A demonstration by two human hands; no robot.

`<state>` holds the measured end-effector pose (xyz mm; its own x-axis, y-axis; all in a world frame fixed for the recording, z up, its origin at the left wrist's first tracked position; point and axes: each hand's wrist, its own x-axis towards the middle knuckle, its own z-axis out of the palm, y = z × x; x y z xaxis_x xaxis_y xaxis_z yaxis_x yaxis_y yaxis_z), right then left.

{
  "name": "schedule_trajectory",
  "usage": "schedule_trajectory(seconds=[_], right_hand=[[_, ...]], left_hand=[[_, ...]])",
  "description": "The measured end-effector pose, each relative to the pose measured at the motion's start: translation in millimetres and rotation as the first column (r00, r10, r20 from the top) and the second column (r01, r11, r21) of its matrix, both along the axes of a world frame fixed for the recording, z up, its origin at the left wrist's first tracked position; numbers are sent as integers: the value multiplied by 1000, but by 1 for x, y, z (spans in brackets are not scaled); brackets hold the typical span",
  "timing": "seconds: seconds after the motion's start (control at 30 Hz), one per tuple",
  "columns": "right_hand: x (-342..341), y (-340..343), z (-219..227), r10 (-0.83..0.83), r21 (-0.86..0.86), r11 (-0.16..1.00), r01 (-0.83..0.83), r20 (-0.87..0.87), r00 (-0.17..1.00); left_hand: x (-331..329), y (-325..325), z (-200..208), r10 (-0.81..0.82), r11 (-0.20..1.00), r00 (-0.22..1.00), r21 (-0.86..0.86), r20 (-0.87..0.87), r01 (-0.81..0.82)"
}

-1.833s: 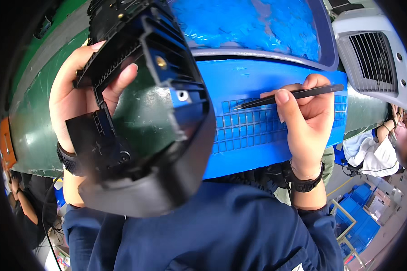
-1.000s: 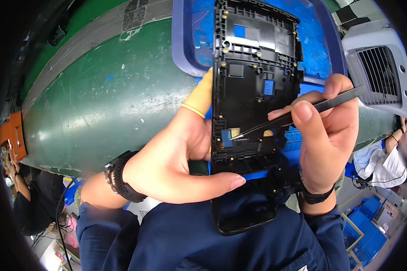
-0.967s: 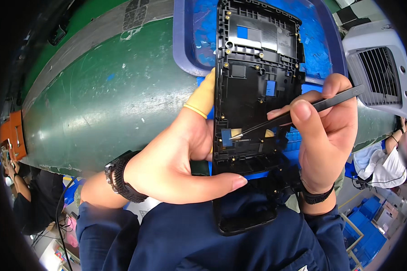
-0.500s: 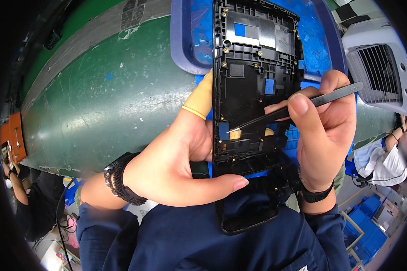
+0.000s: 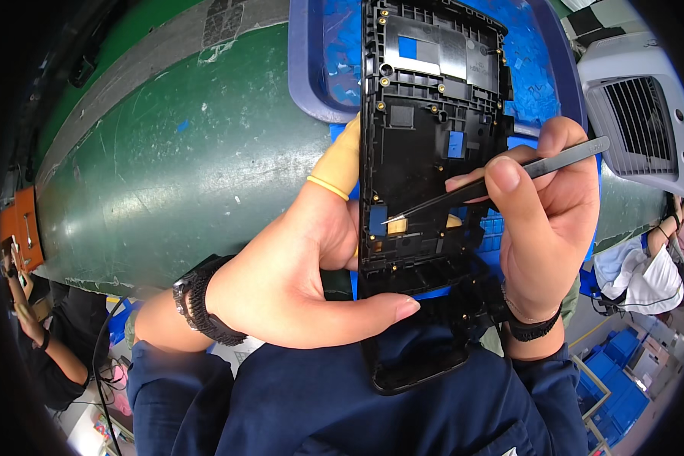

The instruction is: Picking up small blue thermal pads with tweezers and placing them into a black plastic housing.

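Note:
My left hand (image 5: 304, 285) grips a black plastic housing (image 5: 410, 171) by its left edge, with the thumb near its lower end and yellow-covered fingers behind it. Brass inserts and ribs dot the housing's inner face. Pinched in my right hand (image 5: 543, 205) are dark tweezers (image 5: 509, 175), their tip pointing left onto a small dark-blue pad (image 5: 378, 220) near the housing's lower left edge. Higher up sit another blue pad (image 5: 455, 144) and a grey square pad (image 5: 401, 116). A black frame-like part (image 5: 422, 372) hangs below the housing, over my lap.
Beyond the housing, a blue-grey tray (image 5: 308, 83) holds many blue film pieces. A green worktable (image 5: 167, 182) spreads to the left. At the right stands a pale device with a grille (image 5: 638, 125). Other people's arms (image 5: 61, 353) show at the far left and the right rim.
The housing has shifted very slightly right. The tweezers' tip stays at the dark-blue pad. At the far left, another person's arms have moved.

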<state>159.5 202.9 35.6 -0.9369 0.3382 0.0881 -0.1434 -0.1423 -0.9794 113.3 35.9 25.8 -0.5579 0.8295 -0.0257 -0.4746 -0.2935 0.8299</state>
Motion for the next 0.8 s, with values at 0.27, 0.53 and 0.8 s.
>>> schedule_trajectory(seconds=[0.27, 0.53, 0.8], right_hand=[[-1, -2, -3, 19, -42, 999, -19, -14, 1000], [5, 9, 6, 35, 203, 979, -9, -124, 992], [-3, 45, 13, 116, 316, 949, -11, -313, 943]], left_hand=[[0, 5, 13, 88, 994, 973, -79, 212, -72], [-4, 4, 11, 206, 965, 979, -164, -12, -205], [-23, 4, 21, 293, 929, 955, -221, -51, -297]])
